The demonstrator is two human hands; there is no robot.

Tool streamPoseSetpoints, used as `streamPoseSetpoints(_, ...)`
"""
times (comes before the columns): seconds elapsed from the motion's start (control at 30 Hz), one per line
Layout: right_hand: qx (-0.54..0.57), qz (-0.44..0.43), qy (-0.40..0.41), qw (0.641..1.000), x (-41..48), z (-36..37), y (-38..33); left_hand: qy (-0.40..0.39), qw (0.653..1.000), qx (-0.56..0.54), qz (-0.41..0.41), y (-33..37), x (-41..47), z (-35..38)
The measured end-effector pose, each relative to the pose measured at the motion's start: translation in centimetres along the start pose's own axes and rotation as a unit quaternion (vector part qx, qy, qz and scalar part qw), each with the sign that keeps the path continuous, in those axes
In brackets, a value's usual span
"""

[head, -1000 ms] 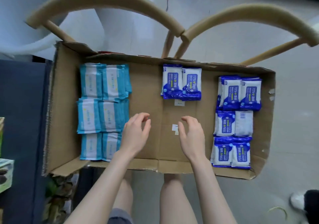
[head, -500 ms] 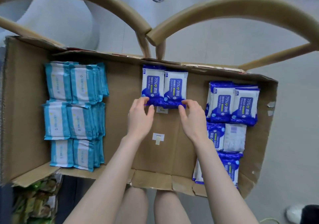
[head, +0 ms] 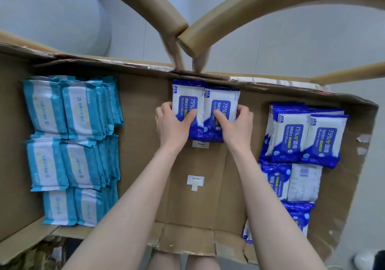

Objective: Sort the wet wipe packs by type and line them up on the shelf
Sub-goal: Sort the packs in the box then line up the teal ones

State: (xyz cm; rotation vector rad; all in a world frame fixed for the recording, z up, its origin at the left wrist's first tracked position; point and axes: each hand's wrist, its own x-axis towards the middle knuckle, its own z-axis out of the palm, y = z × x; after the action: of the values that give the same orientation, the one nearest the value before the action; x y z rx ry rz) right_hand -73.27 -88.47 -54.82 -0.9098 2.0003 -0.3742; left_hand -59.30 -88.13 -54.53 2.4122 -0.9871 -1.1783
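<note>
- We see the cardboard box opened flat and wide across our lap; it serves as the shelf here, we judge, and its brown middle is mostly bare.
- The light teal packs fill the left side in three rows, leaning on each other; the dark blue alcohol packs are stacked along the right side; the types are kept well apart so they do not mix.
- Two blue alcohol wipe packs lie side by side at the far wall of the box, between the two groups; probably they belong with the right group.
- Our left hand holds the left pack and our right hand the right one; the fingers wrap the outer edges and the thumbs press on top, grasping both together.
</note>
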Motion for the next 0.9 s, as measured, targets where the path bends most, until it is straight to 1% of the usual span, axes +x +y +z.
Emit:
streamPoseSetpoints(0.1, -0.004, -0.033, 0.047, 0.998, -0.3, 0.3, 0.1, 0.025, 0.999, -0.020, 0.002, 0.1, 0.0, -0.3)
streamPoseSetpoints(0.2, 0.025, -0.031, 0.063, 0.997, -1.0, 0.5, -0.3, 0.004, 0.997, -0.072, -0.019, 0.4, -0.4, -0.6)
streamPoseSetpoints(0.33, 0.145, 0.020, -0.003, 0.989, -1.8, -0.2, -1.1, -0.057, 0.991, -0.117, -0.027, 0.3, -0.3, -1.1)
streamPoseSetpoints(0.43, 0.174, 0.027, -0.037, 0.984, -2.1, -1.1, -0.9, -0.093, 0.987, -0.130, -0.018, -0.5, -0.4, -1.5)
streamPoseSetpoints(0.63, 0.248, 0.075, -0.122, 0.958, -4.1, -3.4, 0.3, -0.135, 0.952, -0.272, -0.045, -0.5, -4.1, -3.5)
streamPoseSetpoints(0.73, 0.284, 0.105, -0.139, 0.943, -5.9, -4.4, 1.4, -0.155, 0.942, -0.294, -0.038, -0.6, -6.2, -4.1)
streamPoseSetpoints(0.9, 0.303, 0.120, -0.121, 0.938, -9.2, -6.8, 3.7, -0.194, 0.931, -0.305, -0.047, -1.1, -9.7, -3.5)
